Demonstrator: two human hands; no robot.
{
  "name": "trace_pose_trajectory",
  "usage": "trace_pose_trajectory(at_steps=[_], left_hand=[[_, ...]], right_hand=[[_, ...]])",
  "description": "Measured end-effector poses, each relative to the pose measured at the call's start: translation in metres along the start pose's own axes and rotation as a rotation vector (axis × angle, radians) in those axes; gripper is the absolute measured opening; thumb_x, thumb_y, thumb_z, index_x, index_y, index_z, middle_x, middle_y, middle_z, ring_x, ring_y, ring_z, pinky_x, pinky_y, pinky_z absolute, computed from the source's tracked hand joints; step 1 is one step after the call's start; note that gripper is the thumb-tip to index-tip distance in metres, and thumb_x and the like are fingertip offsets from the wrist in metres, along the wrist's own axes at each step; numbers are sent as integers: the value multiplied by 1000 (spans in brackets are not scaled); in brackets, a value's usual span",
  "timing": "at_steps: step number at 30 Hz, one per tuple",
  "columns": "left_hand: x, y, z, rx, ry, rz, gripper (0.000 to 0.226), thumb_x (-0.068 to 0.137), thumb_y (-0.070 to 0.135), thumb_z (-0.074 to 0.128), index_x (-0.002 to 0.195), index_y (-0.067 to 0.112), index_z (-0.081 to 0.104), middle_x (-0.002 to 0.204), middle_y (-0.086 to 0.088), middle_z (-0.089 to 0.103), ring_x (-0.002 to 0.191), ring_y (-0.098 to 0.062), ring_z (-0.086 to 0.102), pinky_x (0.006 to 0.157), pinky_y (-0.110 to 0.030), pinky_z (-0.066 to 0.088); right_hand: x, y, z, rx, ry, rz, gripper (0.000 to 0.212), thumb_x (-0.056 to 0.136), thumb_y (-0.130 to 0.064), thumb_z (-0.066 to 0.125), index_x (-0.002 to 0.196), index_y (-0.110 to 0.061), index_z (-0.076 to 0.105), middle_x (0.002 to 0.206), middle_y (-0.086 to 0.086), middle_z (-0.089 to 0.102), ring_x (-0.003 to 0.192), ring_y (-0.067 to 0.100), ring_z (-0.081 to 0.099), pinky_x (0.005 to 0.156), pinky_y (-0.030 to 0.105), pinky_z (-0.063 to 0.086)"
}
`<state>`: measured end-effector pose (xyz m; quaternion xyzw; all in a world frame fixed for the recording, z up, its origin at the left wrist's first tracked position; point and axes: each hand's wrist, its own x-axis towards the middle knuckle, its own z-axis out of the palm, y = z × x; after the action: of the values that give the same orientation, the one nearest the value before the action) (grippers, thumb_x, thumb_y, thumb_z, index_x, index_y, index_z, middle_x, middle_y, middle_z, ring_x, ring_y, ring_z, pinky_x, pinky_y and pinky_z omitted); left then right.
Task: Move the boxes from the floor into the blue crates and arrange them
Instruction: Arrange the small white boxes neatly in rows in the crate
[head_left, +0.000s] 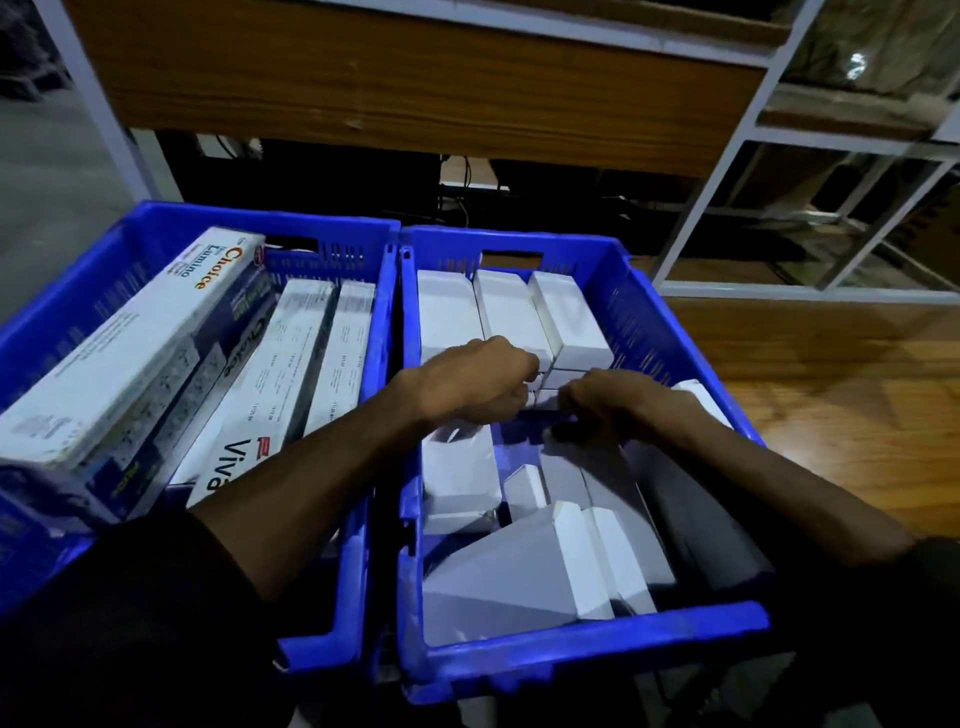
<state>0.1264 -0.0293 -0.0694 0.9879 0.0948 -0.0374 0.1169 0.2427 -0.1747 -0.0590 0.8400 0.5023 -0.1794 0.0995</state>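
Boxes, plain white ones, fill the right blue crate (582, 654) in the head view, the only view there is: three white boxes (511, 312) lie side by side in a tidy row at its far end, while nearer the person a looser heap of white boxes (519, 571) leans at odd angles. Both hands are down in the middle of this crate. The left hand (478, 379) is curled, its fingers closed onto a small white box (545, 397) at the edge of the tidy row; the right hand (608, 397) meets it from the other side, fingers bent onto the same box, though motion blur hides the exact grip. The left blue crate (322, 639), touching the right one, holds long printed cartons: one "Choice" carton (135, 343) lies tilted over the others, with about three more flat beneath it. I count two crates, three boxes in the neat row, and roughly six or seven in the heap, uncertain because they overlap. As I judge it, the risk is that squeezing the small box into the row shoves the aligned boxes askew, or that the leaning heap slides into the gap the hands are working in.
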Motion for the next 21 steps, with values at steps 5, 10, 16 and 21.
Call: trace_pose_trajectory(at_steps=[5,10,16,21], left_hand=[[3,10,9,-140,-84,53,31,98,22,47,123,14,63,124,-10,66,110,-29,60,95,-45,50],[0,10,2,-416,-131,-14,28,101,21,45,117,11,65,110,-11,67,95,-25,63,89,-47,55],[-3,4,-8,-1145,0,-191,47,98,61,46,110,19,62,84,-6,63,69,-15,60,81,-42,56],[-5,1,-11,-1091,138,-61,42,90,39,73,126,20,61,106,2,73,91,-14,68,73,-27,55]], right_hand=[[-6,-1,-12,-18,-270,98,61,78,-68,67,114,-19,68,108,3,70,99,24,68,88,38,56],[-1,13,-23,322,10,-37,54,69,-70,74,102,-28,68,97,0,72,88,20,69,79,38,60],[-2,22,-27,977,412,-74,48,79,-53,77,94,-9,69,70,2,64,59,8,58,52,25,48],[-12,17,-38,1314,438,-142,54,86,-56,62,116,-11,67,108,12,73,101,27,70,87,41,59]])
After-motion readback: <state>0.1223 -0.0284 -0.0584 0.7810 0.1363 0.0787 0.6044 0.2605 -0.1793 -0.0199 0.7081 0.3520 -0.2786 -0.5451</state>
